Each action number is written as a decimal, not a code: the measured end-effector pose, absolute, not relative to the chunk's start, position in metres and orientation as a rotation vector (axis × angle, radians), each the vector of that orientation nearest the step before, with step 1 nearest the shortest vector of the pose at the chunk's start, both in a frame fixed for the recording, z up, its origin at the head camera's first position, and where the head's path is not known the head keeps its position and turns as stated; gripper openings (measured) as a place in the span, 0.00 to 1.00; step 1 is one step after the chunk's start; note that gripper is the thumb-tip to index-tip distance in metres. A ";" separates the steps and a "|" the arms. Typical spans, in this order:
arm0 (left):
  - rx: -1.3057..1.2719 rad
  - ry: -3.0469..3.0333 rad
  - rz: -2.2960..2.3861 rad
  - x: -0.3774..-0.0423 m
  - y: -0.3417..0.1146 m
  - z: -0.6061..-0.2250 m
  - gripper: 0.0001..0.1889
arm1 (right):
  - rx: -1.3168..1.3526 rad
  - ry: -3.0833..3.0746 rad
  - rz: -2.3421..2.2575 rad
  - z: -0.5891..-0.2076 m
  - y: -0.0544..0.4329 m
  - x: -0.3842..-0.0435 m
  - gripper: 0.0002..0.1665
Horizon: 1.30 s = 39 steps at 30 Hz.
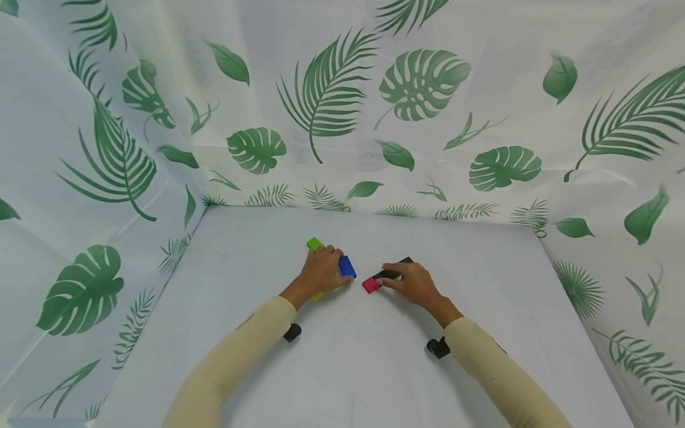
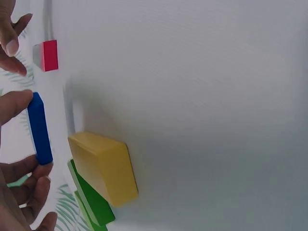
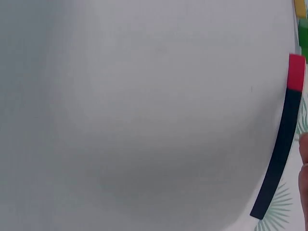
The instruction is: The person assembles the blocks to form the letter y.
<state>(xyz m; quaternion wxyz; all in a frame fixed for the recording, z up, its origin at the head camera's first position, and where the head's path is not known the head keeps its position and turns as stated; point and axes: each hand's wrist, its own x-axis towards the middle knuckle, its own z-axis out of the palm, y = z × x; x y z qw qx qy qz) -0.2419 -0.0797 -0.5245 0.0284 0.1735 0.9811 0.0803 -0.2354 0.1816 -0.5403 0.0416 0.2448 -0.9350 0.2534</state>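
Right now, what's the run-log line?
left hand holds blue block; right hand at black block; red block abuts black block; yellow block beside green block

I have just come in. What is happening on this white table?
A person's left hand pinches a flat blue rectangular block. A yellow rectangular block and green rectangular blocks lie nearby. The right hand is over a long black bar with a short red block at its end; whether the hand grips it is unclear.

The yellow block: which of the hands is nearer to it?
Left. In the head view, the left hand partly hides the yellow block; the right hand is farther right, near the black bar.
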 end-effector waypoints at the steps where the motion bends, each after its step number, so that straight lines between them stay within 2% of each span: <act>1: 0.524 3.032 0.253 -0.242 -0.078 -0.524 0.38 | 0.753 -2.878 0.778 -0.539 0.183 -0.236 0.26; 14: 0.364 3.034 0.282 -0.245 -0.059 -0.529 0.39 | 0.800 -2.974 0.776 -0.547 0.191 -0.240 0.29; 39: 0.355 3.025 0.329 -0.246 -0.046 -0.533 0.38 | 0.828 -2.920 0.646 -0.553 0.183 -0.237 0.29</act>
